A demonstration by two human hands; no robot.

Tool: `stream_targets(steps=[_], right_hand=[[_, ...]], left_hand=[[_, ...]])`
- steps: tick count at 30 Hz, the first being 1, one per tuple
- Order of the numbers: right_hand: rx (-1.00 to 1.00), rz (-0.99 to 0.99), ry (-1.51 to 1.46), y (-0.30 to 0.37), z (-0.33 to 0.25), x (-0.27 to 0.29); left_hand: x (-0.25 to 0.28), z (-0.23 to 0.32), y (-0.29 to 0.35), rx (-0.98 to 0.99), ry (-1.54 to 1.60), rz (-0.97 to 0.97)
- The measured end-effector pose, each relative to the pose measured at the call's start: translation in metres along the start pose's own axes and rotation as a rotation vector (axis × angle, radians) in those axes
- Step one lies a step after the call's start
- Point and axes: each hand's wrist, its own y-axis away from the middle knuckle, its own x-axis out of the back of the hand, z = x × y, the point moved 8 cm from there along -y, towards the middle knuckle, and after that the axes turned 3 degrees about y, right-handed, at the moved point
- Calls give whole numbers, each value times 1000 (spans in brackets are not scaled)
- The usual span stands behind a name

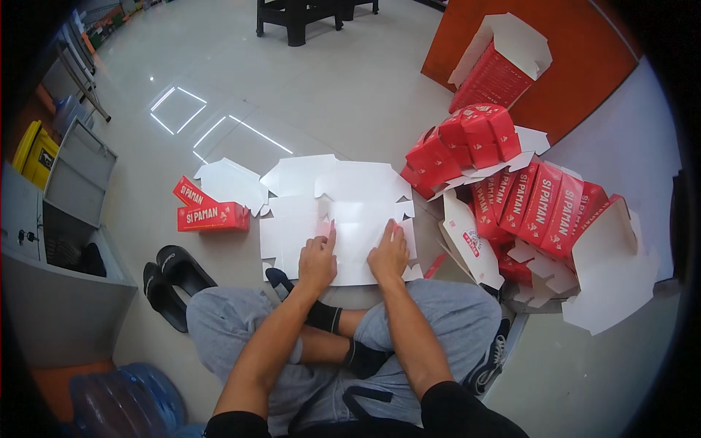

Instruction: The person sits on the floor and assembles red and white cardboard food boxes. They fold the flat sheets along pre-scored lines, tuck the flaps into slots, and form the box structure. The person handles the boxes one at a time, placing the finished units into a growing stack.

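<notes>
A flat cardboard box blank (358,182), white side up with slots and tabs along its edges, lies on the floor in front of my crossed legs. My left hand (318,260) rests on its near half, index finger stretched forward against the white surface and the other fingers partly bent. To the right, my right hand (389,252) touches the same blank near its right side, fingers pointing away from me. Neither hand visibly grips anything. A small pinkish patch shows beside my left fingertips; I cannot tell whether it is a reflection.
Left of the blank sit two small red boxes (213,217) with an open white lid (232,186). Many red folded boxes (544,201) pile up at the right, with a taller red stack (491,79) behind. Black slides (179,274), an open locker door (79,175) and a blue water jug (128,401) are leftward.
</notes>
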Motion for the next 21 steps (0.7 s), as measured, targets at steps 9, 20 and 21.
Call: stream_targets(steps=[9,20,21], right_hand=[[35,-167,-310,-19,9,-28],[312,-224,-64,7,-30,-49],[314,-230,-61,7,-29,-50]], left_hand=[[32,-59,-24,300,211,189],[-24,-43,-3,38,-19,-94],[-30,-33,0,1,-97,-136]])
